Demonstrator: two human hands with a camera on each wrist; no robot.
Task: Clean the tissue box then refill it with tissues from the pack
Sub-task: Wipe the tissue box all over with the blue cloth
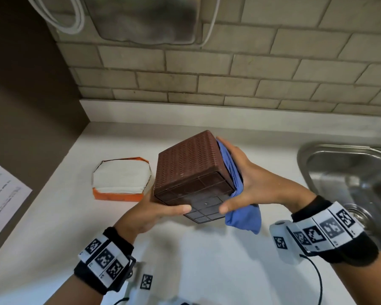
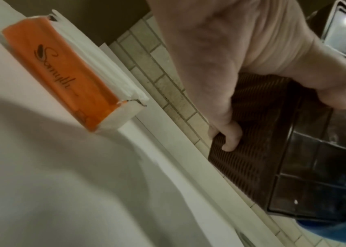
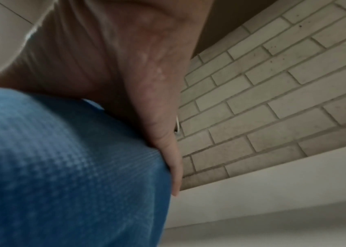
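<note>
A brown woven-pattern tissue box (image 1: 185, 164) is held tilted above the white counter (image 1: 207, 260), its gridded bottom turned toward me. My left hand (image 1: 163, 211) grips its lower left corner, thumb on the bottom and fingers on the woven side (image 2: 262, 150). My right hand (image 1: 251, 181) holds a blue cloth (image 1: 244, 219) against the box's right side, fingers flat along it and thumb hooked over the bottom edge. The cloth (image 3: 62, 167) fills the right wrist view. An open orange tissue pack (image 1: 121, 179) with white tissues lies on the counter left of the box.
A steel sink (image 1: 350, 172) sits at the right edge of the counter. A tiled wall (image 1: 229, 73) runs along the back. A dark cabinet side with a printed sheet (image 1: 2, 194) closes off the left.
</note>
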